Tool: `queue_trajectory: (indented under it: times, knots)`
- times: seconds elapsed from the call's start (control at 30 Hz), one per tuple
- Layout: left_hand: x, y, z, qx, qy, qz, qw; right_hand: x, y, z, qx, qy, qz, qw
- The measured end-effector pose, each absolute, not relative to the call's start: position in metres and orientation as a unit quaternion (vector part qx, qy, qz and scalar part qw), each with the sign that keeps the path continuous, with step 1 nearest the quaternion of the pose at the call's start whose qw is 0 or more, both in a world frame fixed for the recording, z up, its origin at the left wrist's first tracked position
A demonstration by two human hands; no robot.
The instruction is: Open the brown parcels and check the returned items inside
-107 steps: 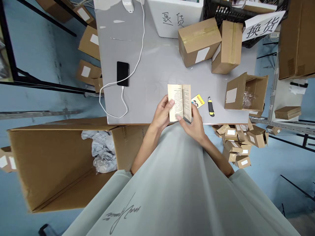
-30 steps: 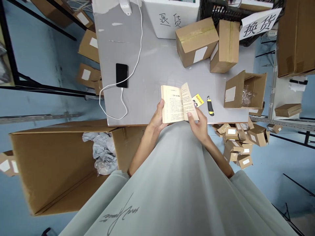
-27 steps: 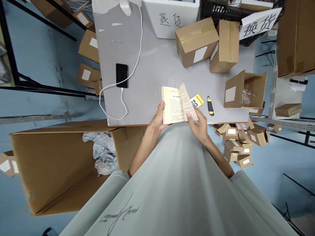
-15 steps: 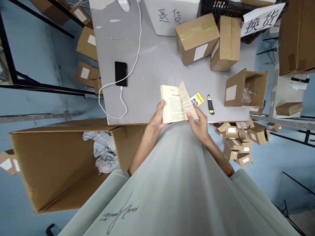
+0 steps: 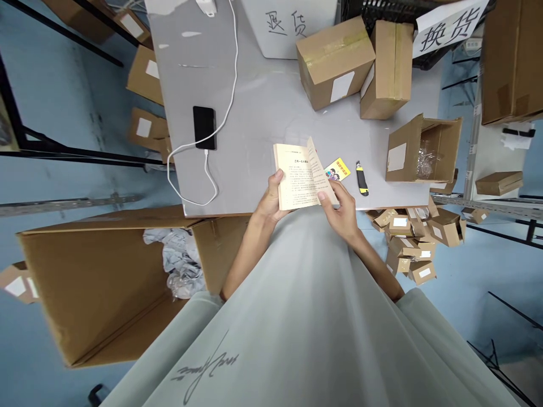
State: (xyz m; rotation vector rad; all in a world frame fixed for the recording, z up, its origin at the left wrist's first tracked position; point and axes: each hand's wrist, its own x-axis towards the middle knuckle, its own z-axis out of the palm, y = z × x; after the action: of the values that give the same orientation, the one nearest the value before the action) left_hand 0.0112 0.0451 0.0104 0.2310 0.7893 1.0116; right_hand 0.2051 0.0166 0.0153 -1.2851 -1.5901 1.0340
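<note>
An open book [image 5: 294, 178] with printed pages is held between both hands near the table's front edge. My left hand [image 5: 271, 195] grips its left side, thumb on the page. My right hand [image 5: 339, 209] closes on the lower right side, thumb pressing a page that stands partly raised. Just beyond my right fingers lies a small yellow card or booklet [image 5: 338, 168] with a cartoon print. A black and yellow utility knife [image 5: 362, 178] rests on the table to its right.
An opened carton [image 5: 396, 158] with clear plastic inside stands at the table's right. Two taped boxes [image 5: 335, 59] sit behind, near a white bin [image 5: 280, 39]. A phone [image 5: 205, 127] with a white cable lies left. A large carton [image 5: 106, 294] holds crumpled packaging [image 5: 182, 260].
The view has shifted slightly. Both hands keep hold of the open book, and its raised page stands almost as before.
</note>
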Motion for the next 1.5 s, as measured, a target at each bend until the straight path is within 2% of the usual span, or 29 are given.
queue_trajectory:
  times: [0.13,0.33,0.47,0.57,0.7,0.93,1.03,1.17,1.33,1.4,1.5]
  knots:
    - [0.012,0.046,0.012,0.096,0.385,0.469,0.789,0.208,0.019,0.012,-0.481,-0.662,0.414,0.398]
    - [0.013,0.047,0.009,0.112,0.383,0.467,0.789,0.204,0.018,0.012,-0.494,-0.708,0.395,0.314]
    - [0.015,0.052,0.005,0.142,0.432,0.501,0.737,0.202,0.020,0.005,-0.537,-0.631,0.420,0.372]
    - [0.016,0.056,0.001,0.163,0.470,0.522,0.693,0.206,0.025,-0.004,-0.539,-0.551,0.496,0.399]
    - [0.016,0.058,-0.002,0.175,0.482,0.520,0.684,0.215,0.032,-0.014,-0.511,-0.490,0.576,0.408]
    - [0.024,0.056,0.000,0.233,0.504,0.494,0.669,0.215,0.031,-0.004,-0.556,-0.524,0.474,0.437]
    - [0.032,0.054,0.003,0.225,0.467,0.494,0.698,0.205,0.030,0.005,-0.524,-0.612,0.429,0.409]
    - [0.039,0.054,0.004,0.173,0.494,0.500,0.690,0.198,0.032,0.016,-0.455,-0.687,0.439,0.358]
    - [0.033,0.056,-0.004,0.141,0.499,0.504,0.690,0.220,0.043,0.010,-0.544,-0.586,0.417,0.431]
    - [0.028,0.057,-0.007,0.150,0.487,0.489,0.708,0.234,0.049,0.003,-0.555,-0.546,0.461,0.426]
    - [0.024,0.059,-0.010,0.171,0.466,0.465,0.733,0.252,0.057,-0.005,-0.505,-0.503,0.597,0.368]
